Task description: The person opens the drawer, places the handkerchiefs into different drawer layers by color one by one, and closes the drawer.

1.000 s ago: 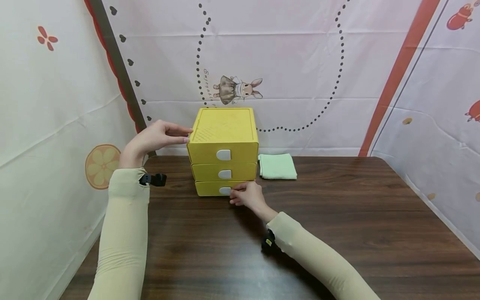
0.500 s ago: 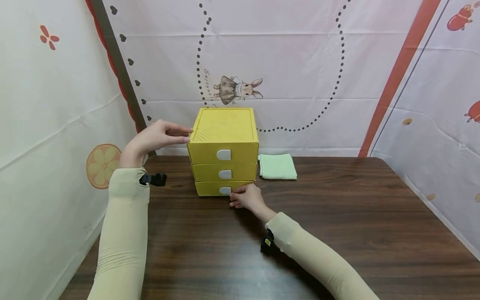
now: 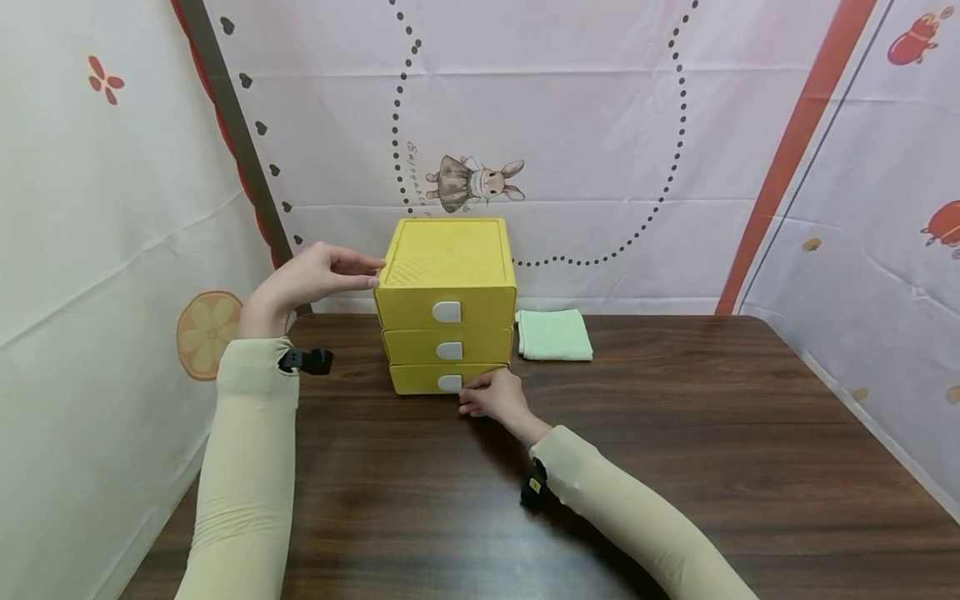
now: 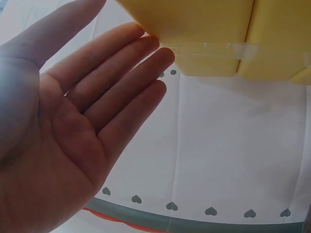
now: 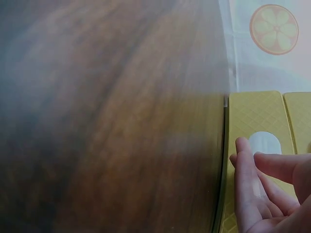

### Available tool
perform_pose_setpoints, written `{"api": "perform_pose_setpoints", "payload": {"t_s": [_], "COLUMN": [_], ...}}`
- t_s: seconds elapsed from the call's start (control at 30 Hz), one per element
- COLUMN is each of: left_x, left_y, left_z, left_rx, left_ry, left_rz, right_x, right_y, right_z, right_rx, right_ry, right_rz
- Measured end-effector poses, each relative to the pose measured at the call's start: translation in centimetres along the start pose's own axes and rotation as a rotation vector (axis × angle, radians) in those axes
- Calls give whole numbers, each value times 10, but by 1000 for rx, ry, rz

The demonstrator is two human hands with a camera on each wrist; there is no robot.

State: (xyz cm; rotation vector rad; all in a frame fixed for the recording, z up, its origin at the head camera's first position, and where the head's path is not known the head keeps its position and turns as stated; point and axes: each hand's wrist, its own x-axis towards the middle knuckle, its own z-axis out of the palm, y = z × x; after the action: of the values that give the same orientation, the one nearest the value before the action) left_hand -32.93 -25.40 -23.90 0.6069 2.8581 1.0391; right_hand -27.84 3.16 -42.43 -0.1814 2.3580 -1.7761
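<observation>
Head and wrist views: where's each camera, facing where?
Head: worn there, looks forward and down at yellow drawers; left hand, right hand, sleeves show.
Left wrist: worn there, faces drawers and backdrop; left hand shows.
Right wrist: worn there, faces table and drawers; right hand shows.
Head and right wrist share bottom white handle.

The right hand [image 5: 275,194] holds a white handle [image 5: 266,142] — yellow drawer [image 5: 254,110] behind.

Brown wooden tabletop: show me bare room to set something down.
Right side, bordered by the folded pale-green cloth, right cream sleeve and white printed curtain. Also from that sleeve to the left sleeve. Crowded: before the yellow three-drawer box, at the right grip.
</observation>
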Motion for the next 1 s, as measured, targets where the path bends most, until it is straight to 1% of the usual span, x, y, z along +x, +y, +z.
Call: {"api": "perform_pose_setpoints", "payload": {"t_s": [0.17,0.4,1.0], "left_x": [0,-1,-2], "left_y": [-1,0,2], "left_z": [0,0,1], "left_rx": [0,-5,17], "left_ry": [0,-8,-2], "left_rz": [4,-3,-21], "right_x": [-1,-6,-27], "right_y": [1,0,0], "right_z": [1,1,0], "right_rx": [0,-8,-8], "right_ry": [1,2,-70], "right_rz": [-9,9,3]}}
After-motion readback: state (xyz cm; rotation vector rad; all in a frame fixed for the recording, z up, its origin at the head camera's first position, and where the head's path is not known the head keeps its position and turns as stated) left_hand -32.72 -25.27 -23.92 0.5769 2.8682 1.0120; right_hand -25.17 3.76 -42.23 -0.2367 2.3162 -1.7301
